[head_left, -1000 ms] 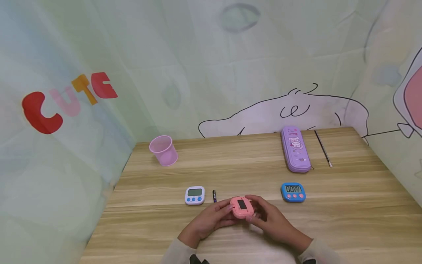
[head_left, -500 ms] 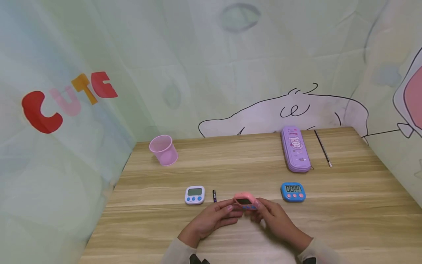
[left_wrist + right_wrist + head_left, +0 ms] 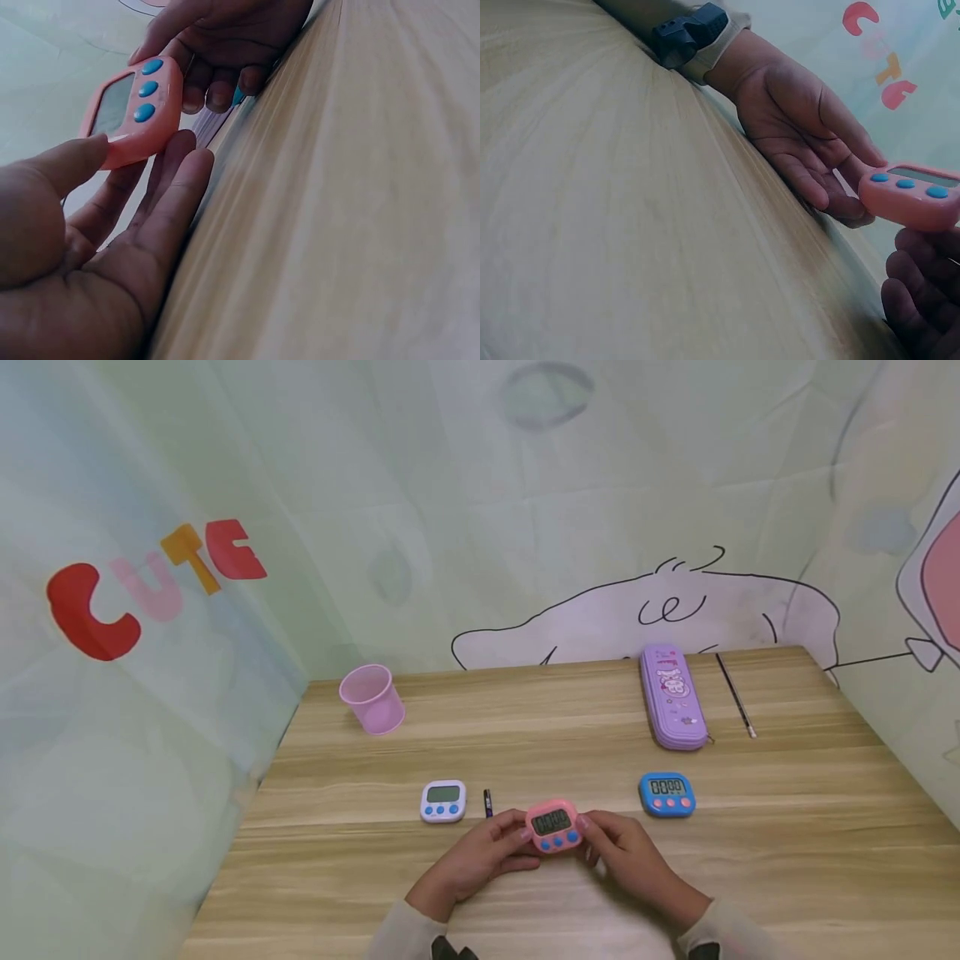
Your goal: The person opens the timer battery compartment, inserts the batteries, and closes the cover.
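A pink digital timer (image 3: 553, 827) with blue buttons is held above the table between both hands, its display and buttons facing up toward the head camera. My left hand (image 3: 480, 857) pinches its left edge, thumb on the front and fingers behind, as the left wrist view shows. My right hand (image 3: 628, 857) pinches the opposite edge with thumb and fingers; the right wrist view shows its fingertips (image 3: 915, 281) under the casing. Digits show on the screen. Just beyond the left hand lies a small dark cylinder (image 3: 488, 803), perhaps a battery, partly hidden by that hand.
A white timer (image 3: 443, 802) with a blank screen lies at the left, a blue timer (image 3: 667, 795) showing digits at the right. Farther back on the wooden table (image 3: 517, 727) are a pink cup (image 3: 377, 706), a purple pencil case (image 3: 672, 697) and a pencil (image 3: 737, 695).
The pink timer has been turned over: its back with a dark rectangle faced up earlier, then it was tilted, and now its display side shows. Both hands stay nearly in place.
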Demonstrator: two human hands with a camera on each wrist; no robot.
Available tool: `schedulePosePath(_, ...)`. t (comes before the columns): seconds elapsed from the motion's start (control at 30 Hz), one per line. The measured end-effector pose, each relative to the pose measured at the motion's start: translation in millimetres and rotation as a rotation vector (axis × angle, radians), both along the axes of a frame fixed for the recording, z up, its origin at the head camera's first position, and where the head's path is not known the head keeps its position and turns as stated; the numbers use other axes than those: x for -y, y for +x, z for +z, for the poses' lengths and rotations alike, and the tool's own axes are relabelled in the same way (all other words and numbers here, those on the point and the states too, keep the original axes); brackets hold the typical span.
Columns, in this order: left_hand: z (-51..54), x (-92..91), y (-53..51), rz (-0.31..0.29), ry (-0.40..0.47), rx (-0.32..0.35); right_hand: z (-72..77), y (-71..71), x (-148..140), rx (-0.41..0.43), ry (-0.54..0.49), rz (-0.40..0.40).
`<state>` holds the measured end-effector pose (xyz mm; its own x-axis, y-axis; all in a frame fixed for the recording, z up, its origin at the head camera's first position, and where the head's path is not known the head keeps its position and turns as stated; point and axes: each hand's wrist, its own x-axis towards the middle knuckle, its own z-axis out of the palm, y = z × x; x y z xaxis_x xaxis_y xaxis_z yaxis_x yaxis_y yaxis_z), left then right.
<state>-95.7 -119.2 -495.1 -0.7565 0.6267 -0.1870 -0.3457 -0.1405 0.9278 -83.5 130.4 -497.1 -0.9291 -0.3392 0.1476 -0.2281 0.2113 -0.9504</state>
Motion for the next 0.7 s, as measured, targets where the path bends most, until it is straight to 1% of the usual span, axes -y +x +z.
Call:
schedulePosePath(0.1,1.7,-0.4,1.3,0.032,-0.014,0.017,-1.2,0.2,1.0,-0.011,-0.013,0.001)
schedulePosePath(0.2,3.2,-0.8,2.8,0.062,-0.031,0.026,-2.6,-0.3,2.6,-0.032,-0.051,-0.001)
schedulePosePath(0.27,4.3,-0.9,3.8,0.070,-0.041,0.020,-3.1,-0.8,3.1,-0.080,-0.060,0.002)
schedulePosePath(0.33,5.0,-1.0,4.4,0.073,-0.051,0.014,-2.9,-1.4,2.3,-0.160,-0.015,0.011)
schedulePosePath(0.47,5.7,-1.5,3.8,0.069,-0.062,0.009,2.6,-3.3,-3.4,-0.351,0.151,0.037)
schedulePosePath(0.6,6.5,-2.4,2.9,0.066,-0.063,-0.004,11.3,-7.0,-9.1,-0.430,0.272,0.064)
schedulePosePath(0.7,7.7,-2.5,3.5,0.059,-0.063,-0.028,16.3,-9.8,-9.3,-0.476,0.370,0.081)
